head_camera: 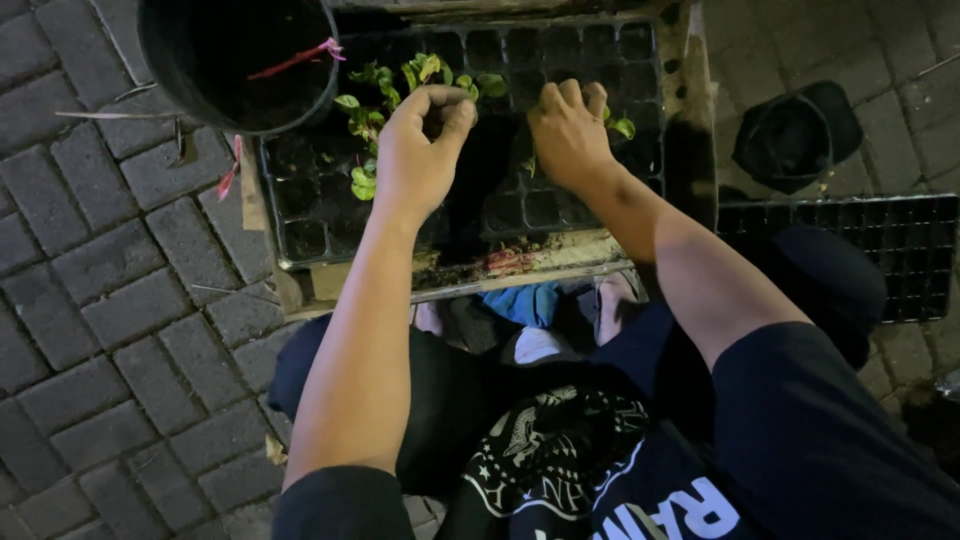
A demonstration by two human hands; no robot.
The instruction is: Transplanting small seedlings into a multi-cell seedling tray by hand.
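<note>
A black seedling tray [300, 215] with many square cells sits in front of me on a flat board. Small green seedlings [375, 90] grow in its far-left cells. My left hand [415, 155] hovers over the tray's middle with thumb and fingers pinched together near the seedlings; whether it holds anything I cannot tell. My right hand [568, 135] presses its fingers down into a cell further right, beside another small seedling [622, 126].
A large black pot [240, 60] with a red strip stands at the tray's far-left corner. A second empty cell tray [900, 240] lies at the right, with small black pots [795, 135] behind it. Grey paving bricks [110, 300] cover the ground.
</note>
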